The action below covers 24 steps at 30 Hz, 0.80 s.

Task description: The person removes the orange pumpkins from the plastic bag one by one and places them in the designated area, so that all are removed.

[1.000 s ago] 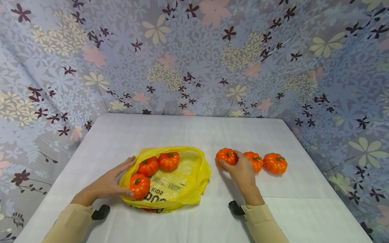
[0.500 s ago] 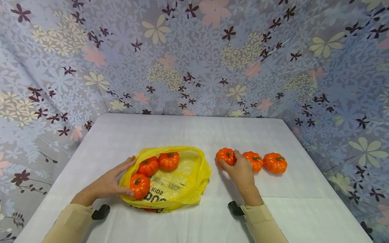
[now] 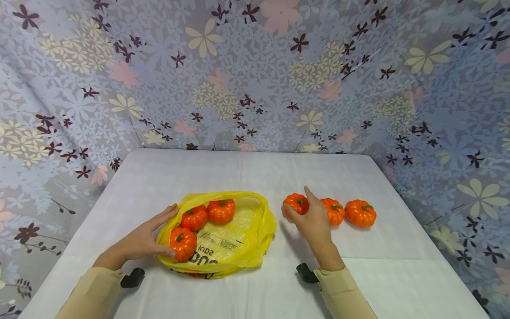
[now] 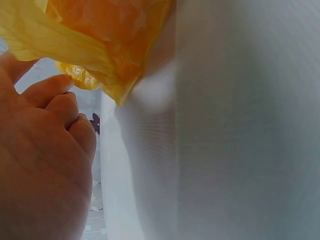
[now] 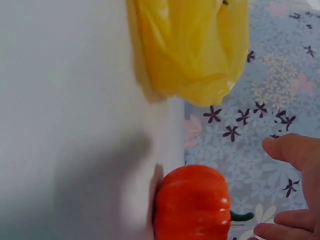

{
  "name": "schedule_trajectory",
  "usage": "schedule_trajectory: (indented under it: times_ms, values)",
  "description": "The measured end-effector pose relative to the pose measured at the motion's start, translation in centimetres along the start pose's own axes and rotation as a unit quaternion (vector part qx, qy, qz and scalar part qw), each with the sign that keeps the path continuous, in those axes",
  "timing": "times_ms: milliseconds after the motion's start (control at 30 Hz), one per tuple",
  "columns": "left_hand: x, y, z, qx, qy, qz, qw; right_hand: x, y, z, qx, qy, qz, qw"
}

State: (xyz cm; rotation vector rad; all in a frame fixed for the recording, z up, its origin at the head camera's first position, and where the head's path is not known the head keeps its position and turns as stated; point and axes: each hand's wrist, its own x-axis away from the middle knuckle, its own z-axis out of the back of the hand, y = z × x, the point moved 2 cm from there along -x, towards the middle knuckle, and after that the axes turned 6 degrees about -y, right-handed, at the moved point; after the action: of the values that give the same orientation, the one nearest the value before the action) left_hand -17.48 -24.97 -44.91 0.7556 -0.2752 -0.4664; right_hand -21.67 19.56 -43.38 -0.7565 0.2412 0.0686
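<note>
A yellow plastic bag (image 3: pixel 255 248) lies with its mouth spread wide, and several small orange pumpkins with green stems sit along its left side, one of them at the front (image 3: pixel 183 244). My left hand (image 3: pixel 137 239) holds the bag's left rim, thumb at the front and fingers farther back. In the left wrist view, part of that hand (image 4: pixel 45 135) shows beside the hanging bag edge. My right hand (image 3: pixel 314 221) hovers over the leftmost loose pumpkin (image 3: pixel 295 204), its thumb and fingers spread apart. The right wrist view shows this pumpkin (image 5: pixel 192 205) standing free below the fingers.
Two more pumpkins stand to the right in the same row, a middle one (image 3: pixel 334 212) partly behind my right hand and an outer one (image 3: pixel 360 214). A white cloth covers the table (image 3: pixel 247 173). Behind it hangs a floral curtain (image 3: pixel 255 88).
My right hand has let go of the leftmost loose pumpkin, its fingers spreading and lifting slightly. The left hand and the bag have stayed still.
</note>
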Motion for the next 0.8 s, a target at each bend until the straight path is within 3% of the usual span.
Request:
schedule_trajectory:
  times_ms: [267,800]
  values:
    - [-0.1,-0.2,0.0,0.008,0.008,-0.031,0.9995,0.3,-1.2,0.2,-0.027,-0.019,-0.024,0.9992]
    - [-0.1,-0.1,0.0,0.006,-0.001,-0.008,0.9999,0.9,-2.8,-1.1,-0.024,-0.033,0.008,0.9991]
